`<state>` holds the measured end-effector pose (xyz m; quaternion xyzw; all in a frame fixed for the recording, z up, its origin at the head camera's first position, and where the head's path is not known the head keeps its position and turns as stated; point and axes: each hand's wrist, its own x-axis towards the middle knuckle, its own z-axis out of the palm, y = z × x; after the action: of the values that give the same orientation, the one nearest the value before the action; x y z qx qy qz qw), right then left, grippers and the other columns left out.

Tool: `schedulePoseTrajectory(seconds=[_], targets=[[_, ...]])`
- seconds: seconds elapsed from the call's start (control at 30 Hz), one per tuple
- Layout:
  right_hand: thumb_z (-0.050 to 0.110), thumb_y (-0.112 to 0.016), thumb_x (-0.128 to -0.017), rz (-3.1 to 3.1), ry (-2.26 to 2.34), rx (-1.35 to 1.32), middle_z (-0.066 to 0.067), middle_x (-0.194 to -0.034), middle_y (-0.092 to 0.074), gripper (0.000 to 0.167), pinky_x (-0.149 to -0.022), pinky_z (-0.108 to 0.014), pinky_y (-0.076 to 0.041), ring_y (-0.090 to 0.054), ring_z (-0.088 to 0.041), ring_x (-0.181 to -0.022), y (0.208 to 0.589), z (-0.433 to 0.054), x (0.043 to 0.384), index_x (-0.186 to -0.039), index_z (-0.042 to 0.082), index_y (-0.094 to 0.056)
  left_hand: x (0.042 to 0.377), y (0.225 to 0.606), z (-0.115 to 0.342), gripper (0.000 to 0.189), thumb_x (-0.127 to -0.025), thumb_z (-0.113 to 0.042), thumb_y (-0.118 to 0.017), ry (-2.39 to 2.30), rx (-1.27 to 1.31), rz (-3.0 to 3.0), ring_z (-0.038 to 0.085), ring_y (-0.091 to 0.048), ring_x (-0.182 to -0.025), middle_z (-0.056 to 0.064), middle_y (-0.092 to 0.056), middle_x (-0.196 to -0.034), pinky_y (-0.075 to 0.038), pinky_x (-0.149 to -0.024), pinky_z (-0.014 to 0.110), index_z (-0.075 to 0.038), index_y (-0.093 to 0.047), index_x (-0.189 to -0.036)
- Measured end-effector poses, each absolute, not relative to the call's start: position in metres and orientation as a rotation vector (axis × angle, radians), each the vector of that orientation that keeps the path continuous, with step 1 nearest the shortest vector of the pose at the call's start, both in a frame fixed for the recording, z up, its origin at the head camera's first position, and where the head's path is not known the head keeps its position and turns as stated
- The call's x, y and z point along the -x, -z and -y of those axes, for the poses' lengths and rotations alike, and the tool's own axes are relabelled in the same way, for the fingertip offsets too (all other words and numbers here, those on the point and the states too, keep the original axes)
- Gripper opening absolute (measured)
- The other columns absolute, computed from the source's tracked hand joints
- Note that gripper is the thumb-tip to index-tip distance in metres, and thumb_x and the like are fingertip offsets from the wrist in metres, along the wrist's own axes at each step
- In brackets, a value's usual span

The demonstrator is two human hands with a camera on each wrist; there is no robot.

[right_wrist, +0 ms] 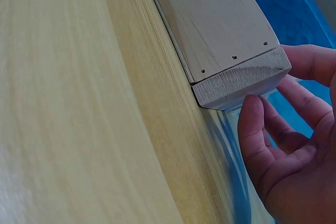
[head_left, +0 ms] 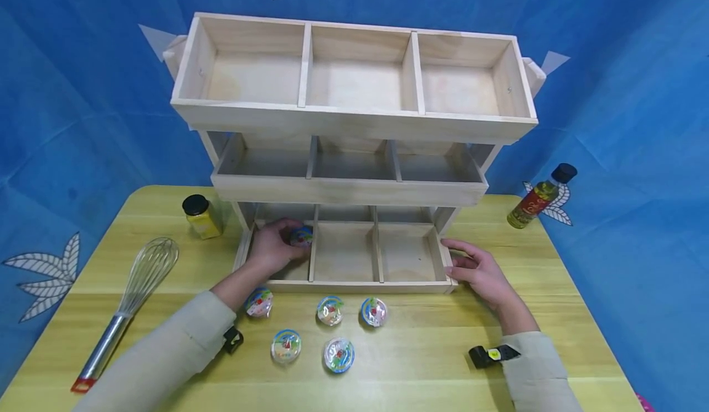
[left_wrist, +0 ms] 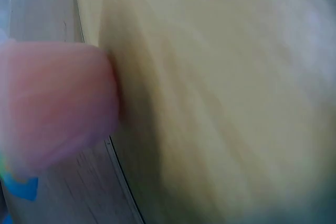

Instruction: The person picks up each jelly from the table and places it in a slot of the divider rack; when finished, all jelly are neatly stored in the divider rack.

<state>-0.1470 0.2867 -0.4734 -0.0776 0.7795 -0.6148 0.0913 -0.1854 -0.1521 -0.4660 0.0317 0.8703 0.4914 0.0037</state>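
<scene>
In the head view, my left hand (head_left: 275,249) reaches into the left compartment of the bottom tier of a wooden rack (head_left: 354,287). Its fingers and thumb hold a small round sealed cup (head_left: 301,236) with a blue-edged printed lid. A blurred fingertip (left_wrist: 60,106) of that hand fills part of the left wrist view, with a bit of blue beneath it. At the tier's right end, my right hand (head_left: 477,271) touches the outer side with fingertips and thumb. The right wrist view shows this wooden corner (right_wrist: 241,80) against relaxed, bent fingers.
Several matching cups (head_left: 339,355) lie on the table in front of the rack. A whisk (head_left: 133,301) and a black-lidded yellow jar (head_left: 202,217) are on the left. An oil bottle (head_left: 540,197) stands at the back right. Two divided upper tiers (head_left: 354,118) overhang the bottom one.
</scene>
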Motion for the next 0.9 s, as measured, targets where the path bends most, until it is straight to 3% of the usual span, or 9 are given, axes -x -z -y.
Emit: schedulePoseTrajectory(seconds=[0.27,0.5,0.9], targets=[[-0.001,-0.07,-0.09,-2.33,1.818,0.241,-0.026,-0.14,-0.046,0.058,-0.073,-0.024,-0.054,-0.06,-0.019,-0.094,0.4739,-0.2872,0.1461,-0.144,-0.003,-0.048,0.1868,0.4691,0.1523,0.05,-0.072,-0.002,-0.084,-1.565,-0.061,-2.691,0.026,-0.062,-0.09,0.013,-0.068,-0.103,-0.054,-0.073,0.033,-0.001,-0.067,-0.119],[-0.001,-0.07,-0.09,-2.326,1.834,0.252,-0.03,-0.13,-0.05,0.058,-0.073,-0.025,-0.055,-0.061,-0.02,-0.092,0.4746,-0.287,0.1462,-0.144,-0.003,-0.048,0.1873,0.4682,0.1525,0.047,-0.077,-0.003,-0.083,-1.575,0.004,-2.617,0.027,-0.064,-0.094,0.014,-0.067,-0.105,-0.056,-0.076,0.034,-0.002,-0.065,-0.12],[-0.002,-0.071,-0.089,-2.316,1.834,0.237,-0.028,-0.134,-0.049,0.059,-0.076,-0.025,-0.055,-0.061,-0.019,-0.094,0.4727,-0.2858,0.1461,-0.143,-0.004,-0.048,0.1837,0.4653,0.1556,0.055,-0.074,-0.003,-0.085,-1.598,-0.043,-2.613,0.031,-0.065,-0.098,0.017,-0.067,-0.11,-0.056,-0.083,0.039,0.001,-0.063,-0.124]])
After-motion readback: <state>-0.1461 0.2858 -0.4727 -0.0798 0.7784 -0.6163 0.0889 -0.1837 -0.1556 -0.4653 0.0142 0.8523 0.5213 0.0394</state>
